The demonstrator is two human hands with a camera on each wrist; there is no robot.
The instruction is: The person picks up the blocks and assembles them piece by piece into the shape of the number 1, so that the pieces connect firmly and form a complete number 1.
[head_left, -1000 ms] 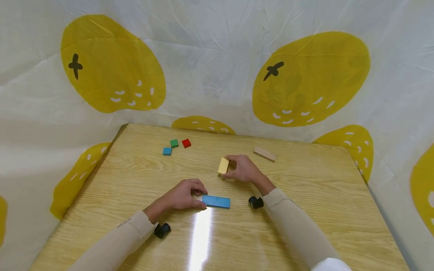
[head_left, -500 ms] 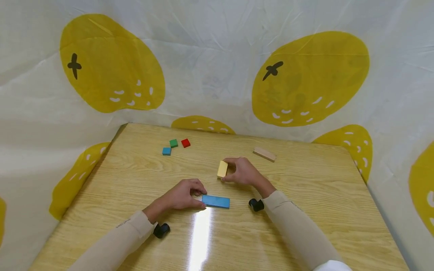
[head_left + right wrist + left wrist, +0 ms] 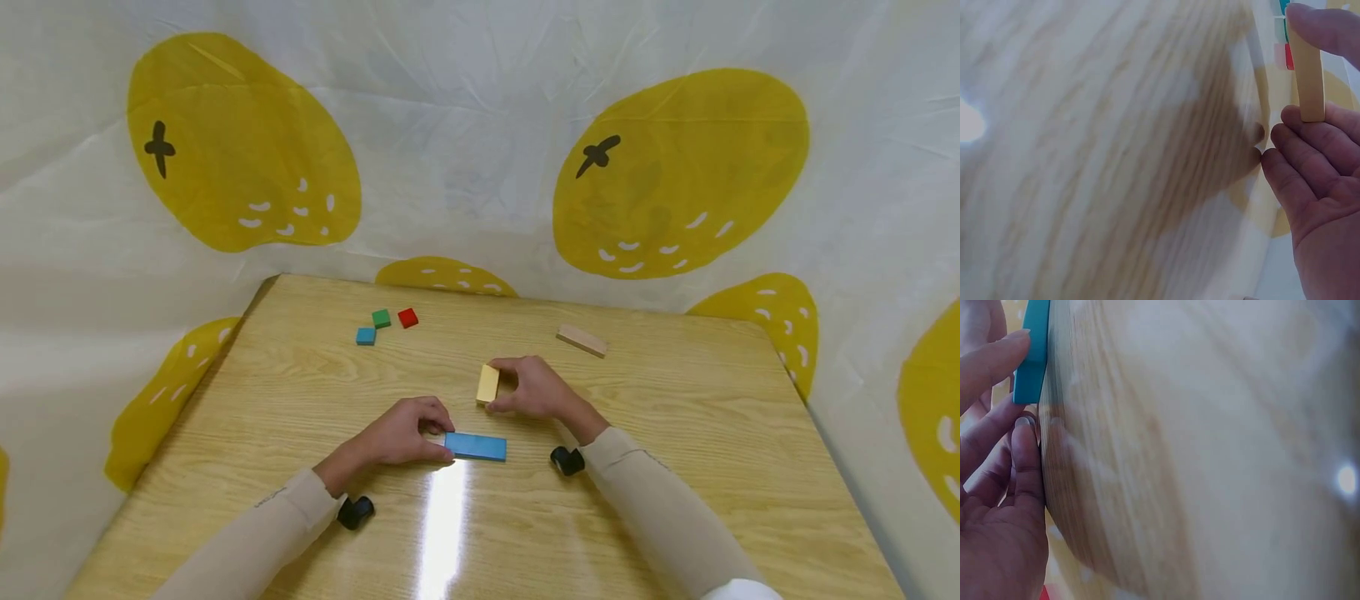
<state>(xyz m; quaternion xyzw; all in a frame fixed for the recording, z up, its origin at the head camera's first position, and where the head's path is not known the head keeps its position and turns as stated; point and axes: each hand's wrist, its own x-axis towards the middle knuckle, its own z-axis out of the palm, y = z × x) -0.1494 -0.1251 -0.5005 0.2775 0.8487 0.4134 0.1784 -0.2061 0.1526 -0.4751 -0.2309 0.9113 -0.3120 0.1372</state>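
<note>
A flat blue block lies on the wooden table. My left hand pinches its left end, fingers curled on it; in the left wrist view the blue block sits between thumb and fingers. My right hand holds a yellow block tilted up just above the table, a little behind the blue one. In the right wrist view the yellow block is pinched between a finger above and fingers below.
Small green, red and blue squares lie at the far left of the table. A plain wooden block lies far right. White cloth with yellow prints walls the table.
My right hand has brought the yellow block down and toward me, closer to the blue block. The left hand and blue block have stayed put.
</note>
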